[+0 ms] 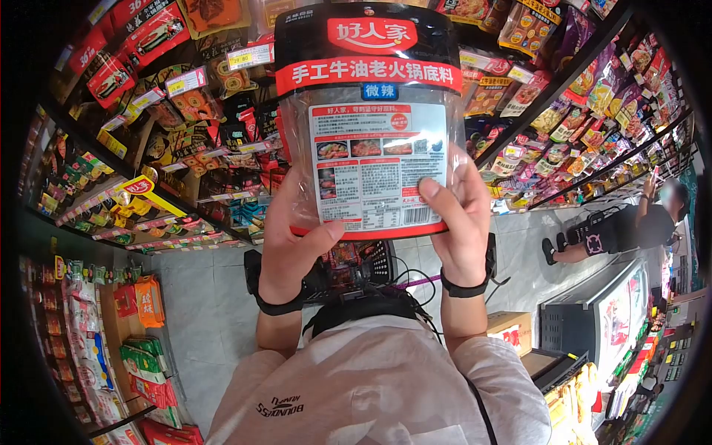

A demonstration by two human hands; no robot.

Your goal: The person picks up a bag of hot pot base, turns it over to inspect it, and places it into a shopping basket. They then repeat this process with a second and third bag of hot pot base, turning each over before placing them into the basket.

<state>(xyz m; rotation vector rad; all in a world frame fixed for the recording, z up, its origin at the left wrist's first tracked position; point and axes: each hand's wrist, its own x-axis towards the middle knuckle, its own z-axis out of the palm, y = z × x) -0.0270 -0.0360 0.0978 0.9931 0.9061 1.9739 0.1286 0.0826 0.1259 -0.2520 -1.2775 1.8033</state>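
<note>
Between my two hands is a large plastic pouch of hotpot base [374, 96], held upright with its printed back towards me. It has a black top, a red band with white Chinese lettering, clear sides and a white label with small pictures and a barcode. My left hand [291, 245] grips its lower left corner, thumb across the bottom edge of the label. At the lower right, my right hand [463, 215] has its thumb pressed on the label near the barcode. The other fingers of both hands are behind the pouch, mostly hidden.
Shelves of packaged seasonings [215, 104] rise ahead, with yellow price tags. A dark basket [378, 263] with packets is below my hands. Another person [630, 226] stands in the aisle at right, near a chest freezer [619, 311]. Low shelves of packets [144, 363] are at left.
</note>
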